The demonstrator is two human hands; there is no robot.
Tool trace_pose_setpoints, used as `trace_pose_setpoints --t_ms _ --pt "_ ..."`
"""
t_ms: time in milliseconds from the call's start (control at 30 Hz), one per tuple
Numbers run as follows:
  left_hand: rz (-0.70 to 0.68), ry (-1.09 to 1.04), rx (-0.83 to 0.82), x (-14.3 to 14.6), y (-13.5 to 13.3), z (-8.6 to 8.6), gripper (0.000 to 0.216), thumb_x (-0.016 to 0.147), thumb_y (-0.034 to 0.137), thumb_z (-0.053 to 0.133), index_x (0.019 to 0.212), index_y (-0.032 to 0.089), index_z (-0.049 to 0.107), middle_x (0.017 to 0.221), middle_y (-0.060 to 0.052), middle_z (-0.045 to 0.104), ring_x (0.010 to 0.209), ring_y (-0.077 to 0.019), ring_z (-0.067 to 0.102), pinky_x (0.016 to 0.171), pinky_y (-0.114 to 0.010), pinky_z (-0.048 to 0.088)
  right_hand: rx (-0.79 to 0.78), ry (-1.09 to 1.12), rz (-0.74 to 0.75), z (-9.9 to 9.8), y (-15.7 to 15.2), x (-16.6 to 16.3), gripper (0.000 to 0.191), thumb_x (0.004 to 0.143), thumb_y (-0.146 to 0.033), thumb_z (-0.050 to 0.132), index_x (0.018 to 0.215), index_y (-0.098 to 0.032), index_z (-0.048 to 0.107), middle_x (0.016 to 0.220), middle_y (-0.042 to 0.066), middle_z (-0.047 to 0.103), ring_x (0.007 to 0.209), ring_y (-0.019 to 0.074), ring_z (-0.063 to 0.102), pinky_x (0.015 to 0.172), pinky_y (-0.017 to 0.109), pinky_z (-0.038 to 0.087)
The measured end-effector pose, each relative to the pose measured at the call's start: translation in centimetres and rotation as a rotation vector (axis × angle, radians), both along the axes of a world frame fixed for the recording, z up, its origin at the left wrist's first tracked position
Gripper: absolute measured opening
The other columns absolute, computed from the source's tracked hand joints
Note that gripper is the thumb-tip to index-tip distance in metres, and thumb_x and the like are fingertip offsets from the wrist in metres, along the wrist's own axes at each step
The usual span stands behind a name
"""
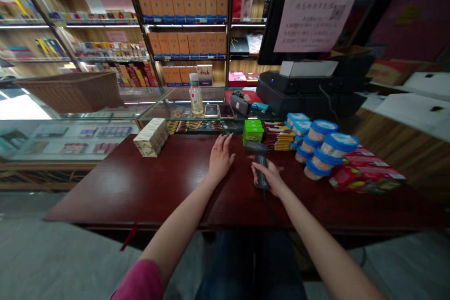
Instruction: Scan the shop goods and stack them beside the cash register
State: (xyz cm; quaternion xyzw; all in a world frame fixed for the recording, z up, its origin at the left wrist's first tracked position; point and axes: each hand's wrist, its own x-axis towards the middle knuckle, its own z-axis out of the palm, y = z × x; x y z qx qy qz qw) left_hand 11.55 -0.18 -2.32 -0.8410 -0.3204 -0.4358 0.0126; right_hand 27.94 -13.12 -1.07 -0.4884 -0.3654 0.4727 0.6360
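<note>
My right hand (270, 176) is wrapped round the handle of a dark barcode scanner (261, 168), whose cable runs down toward the counter's near edge. The scanner's head is close to a green box (252, 131) at the back of the counter. Over the dark red wooden counter (168, 187), my left hand (221, 154) is open, fingers spread and holding nothing. Right of the green box lies a row of red and yellow packets (277, 136). Stacked tubs with blue lids (321, 145) follow, then red cartons (367, 171). A block of pale boxes (152, 138) sits on the left.
Behind the counter is a glass case (179, 98) with a drink bottle (196, 94) and two phones on top. A monitor (270, 30) with a paper notice stands at the back right. A wicker basket (70, 91) is far left, with lit shelves behind.
</note>
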Motion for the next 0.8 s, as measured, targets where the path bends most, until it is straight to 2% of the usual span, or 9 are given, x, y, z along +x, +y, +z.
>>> trace_pose_setpoints --t_ms 133,233,367,500,600,700,800 --pt "-0.077 0.075 -0.015 5.2 2.3 -0.1 0.093 0.087 0.024 0.074 0.166 0.020 0.024 0.167 -0.016 0.039 0.160 -0.0327 0.027 0.130 -0.049 0.028 0.083 -0.070 -0.188 0.0 -0.1 0.4 0.055 0.073 -0.048 0.085 0.115 -0.019 0.065 0.059 -0.008 0.058 0.041 0.0106 0.052 0.039 0.025 0.048" --pt "-0.119 0.105 -0.023 8.1 3.9 0.3 0.093 0.088 0.022 0.074 0.167 0.023 0.024 0.173 -0.013 0.030 0.163 -0.0324 0.017 0.131 -0.051 0.022 0.124 0.006 -0.342 0.3 0.3 1.0 0.053 0.073 -0.046 0.083 0.114 -0.019 0.063 0.060 -0.009 0.058 0.040 0.0100 0.051 0.038 0.024 0.048" --pt "-0.183 0.087 -0.042 9.5 4.9 0.8 0.076 0.089 0.016 0.071 0.158 0.027 0.042 0.171 -0.011 0.033 0.162 -0.0321 0.022 0.129 -0.054 0.023 0.166 0.089 -0.515 0.7 0.6 1.4 0.049 0.073 -0.043 0.081 0.113 -0.021 0.061 0.060 -0.009 0.058 0.039 0.0094 0.050 0.037 0.023 0.046" --pt "-0.202 0.041 -0.064 8.6 4.4 1.0 0.052 0.092 0.017 0.069 0.142 0.027 0.058 0.158 -0.012 0.052 0.152 -0.0333 0.042 0.123 -0.053 0.034 0.175 0.063 -0.544 0.8 0.5 1.3 0.047 0.074 -0.040 0.080 0.114 -0.021 0.062 0.058 -0.010 0.056 0.040 0.0097 0.050 0.038 0.023 0.045" --pt "-0.229 0.019 -0.145 7.1 3.7 1.0 0.049 0.093 0.017 0.068 0.139 0.027 0.059 0.138 -0.011 0.063 0.132 -0.0296 0.060 0.111 -0.045 0.048 0.181 0.062 -0.527 0.7 0.3 1.2 0.045 0.074 -0.039 0.080 0.111 -0.021 0.062 0.058 -0.010 0.057 0.040 0.0093 0.049 0.038 0.023 0.045" --pt "-0.257 -0.049 -0.205 4.4 3.8 0.8 0.053 0.092 0.017 0.068 0.143 0.026 0.056 0.132 -0.010 0.060 0.122 -0.0250 0.063 0.104 -0.038 0.053 0.171 0.117 -0.424 0.7 0.0 1.2 0.046 0.073 -0.039 0.081 0.112 -0.022 0.062 0.061 -0.009 0.058 0.041 0.0092 0.050 0.039 0.023 0.046" --pt "-0.262 -0.117 -0.223 0.0 4.8 0.6 0.045 0.089 0.017 0.070 0.133 0.024 0.061 0.128 -0.009 0.063 0.122 -0.0240 0.063 0.108 -0.038 0.052 0.155 0.188 -0.257 0.7 -0.3 1.0 0.047 0.074 -0.040 0.080 0.113 -0.022 0.062 0.063 -0.008 0.058 0.040 0.0091 0.050 0.038 0.024 0.046"
